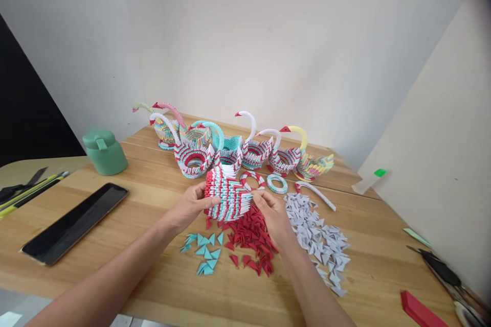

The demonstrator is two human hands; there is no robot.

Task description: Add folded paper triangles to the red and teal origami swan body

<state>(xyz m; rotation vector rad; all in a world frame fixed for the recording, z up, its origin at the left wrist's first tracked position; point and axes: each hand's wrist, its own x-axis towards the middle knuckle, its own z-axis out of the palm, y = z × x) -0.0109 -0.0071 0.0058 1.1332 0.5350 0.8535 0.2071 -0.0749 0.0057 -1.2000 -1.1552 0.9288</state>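
A folded-paper body [228, 196] in red, white and turquoise is held up over the middle of the table, tilted on its side. My left hand [194, 203] grips its left side, the thumb lying across the front. At its right edge, the fingers of my right hand [268, 209] are pinched on the white paper tips. Red paper triangles [251, 237] lie below it, partly hidden by my right hand. Turquoise triangles [207, 253] are to their left, and a large pile of white triangles [318, 235] spreads to the right.
Finished paper swans [194, 158] stand along the back. Two paper rings [276, 184] and a white neck piece [316, 195] lie before them. A phone [76, 222] and green container [105, 152] are at left; scissors [441, 268] and a red strip [422, 309] at right.
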